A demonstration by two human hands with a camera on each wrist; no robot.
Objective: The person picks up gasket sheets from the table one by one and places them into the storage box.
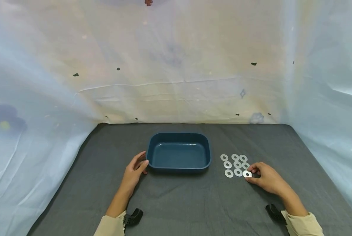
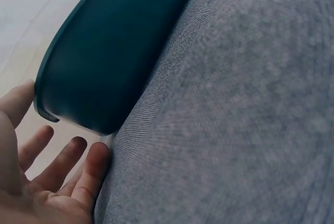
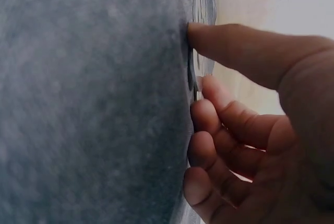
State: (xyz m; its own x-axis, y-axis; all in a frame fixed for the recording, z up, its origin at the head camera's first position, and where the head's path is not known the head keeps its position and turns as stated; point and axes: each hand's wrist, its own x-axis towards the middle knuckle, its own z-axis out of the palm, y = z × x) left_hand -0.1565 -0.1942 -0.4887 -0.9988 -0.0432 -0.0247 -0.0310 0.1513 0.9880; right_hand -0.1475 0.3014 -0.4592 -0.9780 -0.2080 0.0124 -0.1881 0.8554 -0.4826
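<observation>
In the head view, a dark blue rectangular tray [image 1: 179, 170] stands at mid-table with nothing in it. At its left end is my left hand [image 1: 133, 170]; the thumb touches the rim and the other fingers spread loosely beside the wall [image 2: 99, 62]. To the right of the tray lie several flat metal washers [image 1: 237, 165] in rough rows. My right hand [image 1: 265, 177] pinches the nearest right washer [image 1: 244, 175] by its edges between thumb and index finger. That washer looks brighter than the others and slightly tilted. In the right wrist view the fingertips [image 3: 201, 148] rest on the cloth.
A grey cloth [image 1: 176, 203] covers the table. Light printed curtains [image 1: 176, 98] hang behind it and at both sides. Each wrist wears a black strap device [image 1: 133, 217], close to the tabletop.
</observation>
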